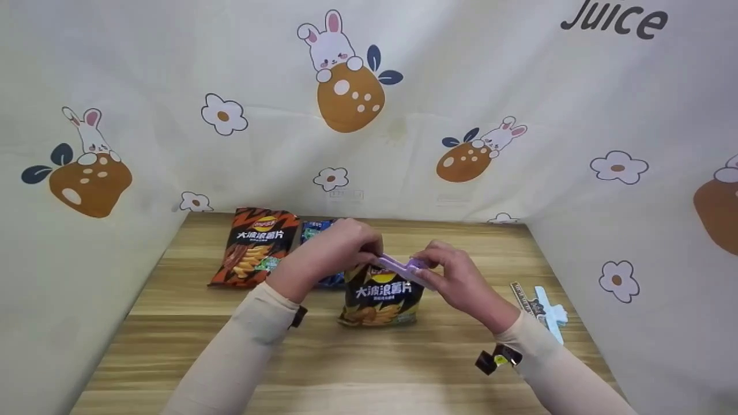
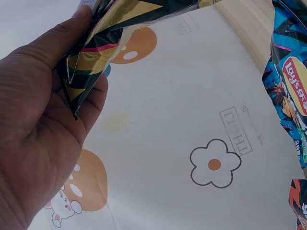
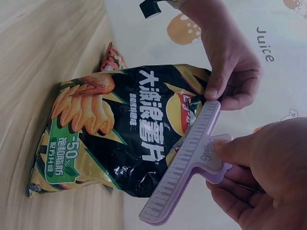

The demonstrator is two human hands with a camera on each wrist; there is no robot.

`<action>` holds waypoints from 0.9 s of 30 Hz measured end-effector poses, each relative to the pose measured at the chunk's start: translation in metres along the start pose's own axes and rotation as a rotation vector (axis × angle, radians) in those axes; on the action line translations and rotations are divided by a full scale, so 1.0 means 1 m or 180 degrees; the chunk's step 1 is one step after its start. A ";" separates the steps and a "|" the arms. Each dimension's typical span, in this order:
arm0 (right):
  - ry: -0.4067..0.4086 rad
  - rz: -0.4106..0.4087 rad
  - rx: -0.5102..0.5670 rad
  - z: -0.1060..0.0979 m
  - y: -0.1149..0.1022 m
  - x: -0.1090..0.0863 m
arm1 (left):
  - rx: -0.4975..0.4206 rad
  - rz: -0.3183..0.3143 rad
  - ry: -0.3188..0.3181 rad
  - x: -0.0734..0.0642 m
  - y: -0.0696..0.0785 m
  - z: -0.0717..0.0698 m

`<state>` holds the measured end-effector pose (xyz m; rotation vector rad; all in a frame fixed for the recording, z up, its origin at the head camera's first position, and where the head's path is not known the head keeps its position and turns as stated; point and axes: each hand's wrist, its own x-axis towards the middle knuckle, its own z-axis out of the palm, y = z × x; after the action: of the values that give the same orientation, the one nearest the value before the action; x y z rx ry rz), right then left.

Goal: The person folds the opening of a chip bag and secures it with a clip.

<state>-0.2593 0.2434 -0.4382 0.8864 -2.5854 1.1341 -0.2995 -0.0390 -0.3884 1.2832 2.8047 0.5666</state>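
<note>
A black-and-gold chip bag [image 1: 380,305] stands upright on the wooden table, between both hands. Along its top edge lies a long lilac bag clip [image 3: 180,165], slanting across the folded opening. My left hand [image 1: 340,245] pinches the bag's top corner by one end of the clip; in the left wrist view the bag's corner [image 2: 93,62] lies between thumb and fingers. With thumb on one side and fingers on the other, my right hand [image 1: 458,276] squeezes the clip's handle [image 3: 211,153].
At the back left lies a red-and-black chip bag [image 1: 256,251]. A blue chip bag [image 1: 316,227] beside it is partly hidden by the left arm. On the right of the table rest a light blue clip [image 1: 553,314] and a dark patterned clip [image 1: 523,298]. Printed cloth walls [image 1: 403,196] enclose the table.
</note>
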 end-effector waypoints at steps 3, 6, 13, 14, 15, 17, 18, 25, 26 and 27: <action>-0.0062 -0.0029 -0.0023 0.000 0.003 0.000 | 0.0014 -0.0027 -0.0009 0.000 0.000 0.000; -0.0094 -0.0016 -0.0005 0.000 0.005 0.000 | -0.0008 -0.0084 -0.0037 0.000 0.000 0.000; -0.0106 0.0058 0.0080 0.000 0.007 0.001 | 0.0000 -0.0123 0.0082 -0.004 -0.004 0.001; -0.0113 0.0090 0.0096 0.000 0.007 0.000 | 0.0024 -0.0118 0.0116 -0.005 -0.005 0.002; -0.0117 0.0113 0.0112 0.000 0.007 0.000 | 0.0041 -0.0113 0.0153 -0.007 -0.006 0.002; -0.0128 0.0159 0.0143 0.000 0.007 0.001 | 0.0076 -0.0086 0.0236 -0.011 -0.009 0.002; -0.0128 0.0171 0.0158 0.000 0.007 0.001 | 0.0087 -0.0070 0.0280 -0.012 -0.010 0.002; -0.0131 0.0200 0.0201 0.000 0.009 0.001 | 0.0024 0.0051 0.0435 -0.017 -0.018 0.005; -0.0125 0.0197 0.0198 0.000 0.009 0.001 | 0.0006 0.0040 0.0448 -0.018 -0.018 0.005; -0.0120 0.0190 0.0201 0.000 0.009 0.000 | 0.0002 0.0032 0.0463 -0.018 -0.019 0.005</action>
<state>-0.2650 0.2477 -0.4439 0.8568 -2.6362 1.2332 -0.3001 -0.0617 -0.4021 1.3079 2.9151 0.6867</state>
